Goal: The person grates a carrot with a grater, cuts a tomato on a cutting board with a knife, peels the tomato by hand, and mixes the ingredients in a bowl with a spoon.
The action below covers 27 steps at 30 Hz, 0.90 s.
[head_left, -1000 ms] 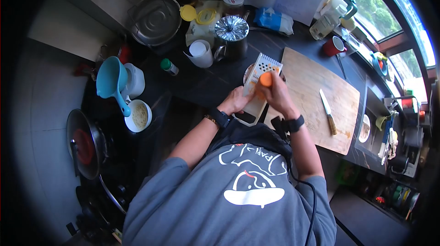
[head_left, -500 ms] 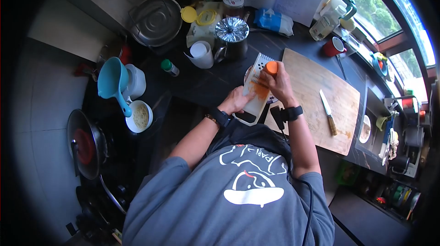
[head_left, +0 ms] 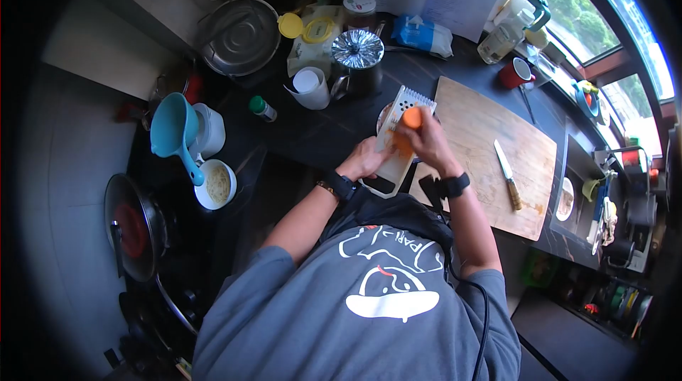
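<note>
The left hand (head_left: 364, 159) is clamped on a white grater (head_left: 388, 168) (tilted over a bowl (head_left: 383, 112)); the right hand (head_left: 430, 141) grips an orange carrot (head_left: 412, 119) against its face, left of the cutting board (head_left: 490, 161).

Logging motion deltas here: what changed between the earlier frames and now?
Right hand and carrot slid up the grater, then back toward the body, near where they started. Nothing grabbed or released. Left hand stays on the grater, knife on the board.
</note>
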### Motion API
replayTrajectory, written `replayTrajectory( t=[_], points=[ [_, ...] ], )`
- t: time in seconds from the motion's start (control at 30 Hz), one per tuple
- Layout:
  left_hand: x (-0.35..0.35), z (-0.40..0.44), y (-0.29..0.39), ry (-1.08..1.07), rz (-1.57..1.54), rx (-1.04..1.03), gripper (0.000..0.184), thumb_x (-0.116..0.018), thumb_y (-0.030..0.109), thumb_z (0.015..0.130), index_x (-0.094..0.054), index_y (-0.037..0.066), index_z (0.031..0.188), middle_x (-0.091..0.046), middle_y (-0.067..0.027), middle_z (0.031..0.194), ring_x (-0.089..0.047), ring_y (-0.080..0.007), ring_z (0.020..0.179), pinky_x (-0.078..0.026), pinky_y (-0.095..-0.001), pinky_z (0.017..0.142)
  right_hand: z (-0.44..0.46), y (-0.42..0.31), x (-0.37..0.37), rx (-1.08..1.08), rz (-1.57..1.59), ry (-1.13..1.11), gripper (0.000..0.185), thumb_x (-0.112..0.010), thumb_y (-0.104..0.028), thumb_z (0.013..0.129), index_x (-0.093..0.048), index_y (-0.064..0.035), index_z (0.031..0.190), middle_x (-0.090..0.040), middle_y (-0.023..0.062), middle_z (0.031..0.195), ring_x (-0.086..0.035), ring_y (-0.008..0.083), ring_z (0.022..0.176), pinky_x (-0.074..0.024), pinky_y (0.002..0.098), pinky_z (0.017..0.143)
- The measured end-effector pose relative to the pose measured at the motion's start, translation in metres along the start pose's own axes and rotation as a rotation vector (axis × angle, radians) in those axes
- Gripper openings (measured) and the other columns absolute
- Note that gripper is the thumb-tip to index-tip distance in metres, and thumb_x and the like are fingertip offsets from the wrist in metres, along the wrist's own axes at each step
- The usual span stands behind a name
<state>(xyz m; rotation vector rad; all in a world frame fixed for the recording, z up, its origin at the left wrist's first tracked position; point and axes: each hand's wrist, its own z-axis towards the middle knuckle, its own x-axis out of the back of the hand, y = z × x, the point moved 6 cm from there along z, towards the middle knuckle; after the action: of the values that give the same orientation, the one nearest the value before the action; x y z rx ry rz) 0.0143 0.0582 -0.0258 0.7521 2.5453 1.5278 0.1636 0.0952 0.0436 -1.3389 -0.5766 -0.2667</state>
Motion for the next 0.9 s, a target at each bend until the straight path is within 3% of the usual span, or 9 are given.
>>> replayTrajectory(
  t=[0.1,0.2,0.3,0.43,0.5,0.63,0.77,0.83,0.9],
  points=[
    [0.001,-0.001,0.001,0.005,0.026,-0.006,0.044,-0.058,0.039,0.09,-0.06,0.001,0.113,-0.067,-0.0107,0.093,-0.066,-0.0176,0.072,-0.055,-0.0272,0.048,-0.006,-0.009,-0.004,0.097,-0.13,-0.016,0.034,-0.068,-0.015,0.083,-0.046,-0.0002,0.104,-0.061,0.0255,0.092,-0.061,0.043,0.087,-0.0493,0.042,0.076],
    [0.001,-0.001,-0.002,0.028,0.029,0.004,0.046,-0.057,0.041,0.091,-0.06,0.001,0.113,-0.067,-0.0107,0.093,-0.066,-0.0182,0.073,-0.055,-0.0271,0.048,0.015,0.009,0.01,-0.108,-0.021,0.149,0.036,-0.069,-0.016,0.083,-0.047,-0.0003,0.106,-0.062,0.0243,0.091,-0.063,0.04,0.087,-0.0497,0.0414,0.076],
    [0.001,-0.003,0.0,0.018,0.037,0.035,0.046,-0.057,0.041,0.09,-0.06,0.002,0.114,-0.067,-0.0107,0.093,-0.066,-0.0181,0.074,-0.055,-0.0272,0.048,0.015,0.0,0.011,-0.091,-0.022,0.079,0.036,-0.069,-0.016,0.082,-0.047,0.0001,0.106,-0.063,0.0239,0.091,-0.064,0.0377,0.087,-0.0499,0.0411,0.075],
    [0.0,0.001,-0.001,0.01,0.033,0.019,0.045,-0.059,0.04,0.09,-0.06,0.003,0.115,-0.067,-0.0103,0.093,-0.066,-0.018,0.074,-0.055,-0.0276,0.048,-0.005,-0.019,-0.008,0.183,-0.167,0.05,0.038,-0.071,-0.016,0.081,-0.046,0.0005,0.105,-0.062,0.0247,0.09,-0.062,0.0438,0.085,-0.0491,0.0433,0.076],
    [0.0,0.002,-0.004,-0.008,0.023,0.008,0.045,-0.059,0.04,0.089,-0.06,0.003,0.115,-0.067,-0.0101,0.093,-0.066,-0.0181,0.075,-0.055,-0.0277,0.047,0.007,-0.001,-0.006,-0.041,-0.058,0.047,0.038,-0.071,-0.015,0.08,-0.046,0.0013,0.104,-0.061,0.0253,0.09,-0.06,0.046,0.084,-0.0489,0.0446,0.076],
    [0.001,-0.002,-0.001,-0.009,0.038,0.009,0.046,-0.058,0.042,0.089,-0.06,0.003,0.114,-0.067,-0.0102,0.093,-0.066,-0.0182,0.074,-0.055,-0.0277,0.047,0.019,-0.002,0.009,-0.137,0.099,0.139,0.036,-0.07,-0.017,0.081,-0.046,-0.0003,0.102,-0.062,0.0251,0.088,-0.061,0.0449,0.084,-0.0492,0.0456,0.074],
    [-0.001,-0.001,0.002,-0.014,0.018,-0.006,0.044,-0.058,0.04,0.089,-0.061,0.003,0.113,-0.067,-0.0102,0.093,-0.066,-0.0178,0.073,-0.055,-0.0275,0.047,-0.006,-0.017,-0.007,0.146,-0.119,0.037,0.039,-0.07,-0.016,0.08,-0.046,0.0005,0.105,-0.062,0.0238,0.089,-0.061,0.0443,0.085,-0.0489,0.0451,0.074],
    [-0.002,0.003,-0.005,-0.005,0.022,0.007,0.043,-0.059,0.039,0.089,-0.061,0.003,0.113,-0.067,-0.0102,0.093,-0.066,-0.0178,0.073,-0.055,-0.0275,0.047,-0.004,-0.011,-0.008,0.145,-0.117,0.047,0.038,-0.071,-0.016,0.08,-0.046,-0.0004,0.104,-0.062,0.0236,0.088,-0.061,0.0442,0.084,-0.0495,0.0443,0.074],
    [0.0,0.004,-0.009,0.025,0.054,0.011,0.044,-0.058,0.04,0.09,-0.061,0.003,0.113,-0.067,-0.0103,0.093,-0.067,-0.0186,0.074,-0.055,-0.0278,0.047,0.011,0.001,-0.002,-0.035,-0.077,0.109,0.039,-0.071,-0.017,0.08,-0.046,-0.0005,0.105,-0.062,0.0236,0.087,-0.061,0.044,0.082,-0.0502,0.0437,0.073]
  ],
)
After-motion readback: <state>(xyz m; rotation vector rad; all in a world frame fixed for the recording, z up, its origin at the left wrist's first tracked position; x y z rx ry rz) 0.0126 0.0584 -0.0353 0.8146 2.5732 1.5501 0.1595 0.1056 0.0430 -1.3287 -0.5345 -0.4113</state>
